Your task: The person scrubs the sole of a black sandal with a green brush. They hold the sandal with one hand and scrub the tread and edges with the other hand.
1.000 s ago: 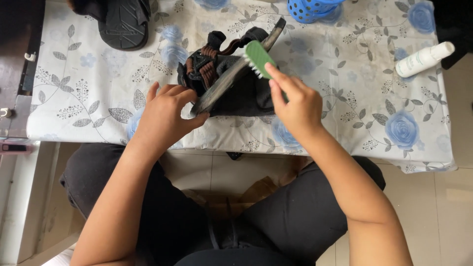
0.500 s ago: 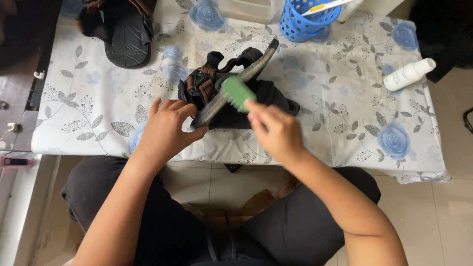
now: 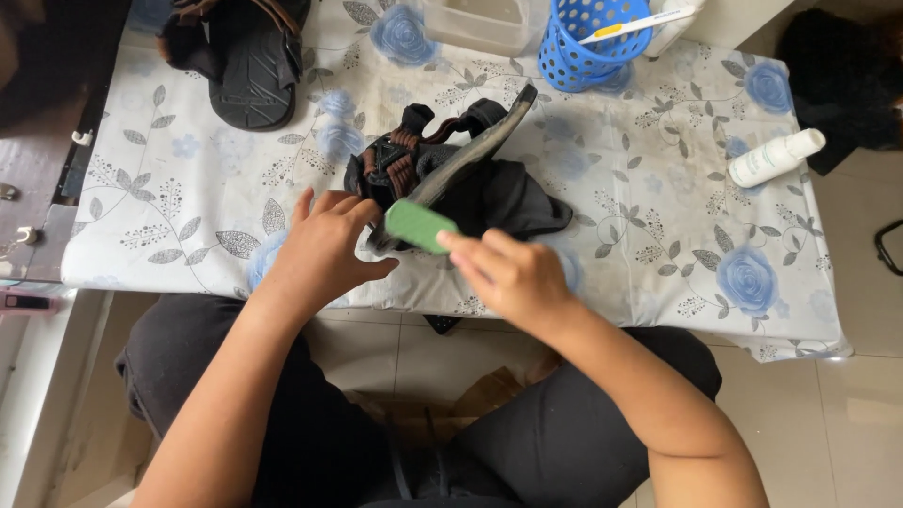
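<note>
Right hand [image 3: 513,277] grips green brush [image 3: 420,226] at sandal's [image 3: 451,169] heel end. Left hand [image 3: 320,249] steadies sandal, tilted on dark cloth [image 3: 513,202], near surface [image 3: 649,235] front edge. Sole scrubbing underway; second sandal [image 3: 246,71] at 11 o'clock untouched. Basket [image 3: 593,42] at 1, bottle [image 3: 776,157] at 2; open room right.

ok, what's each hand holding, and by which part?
Right hand holds the green brush by the end nearest the person. Left hand steadies the dark sandal at its near end, sole tipped up on the table.
</note>
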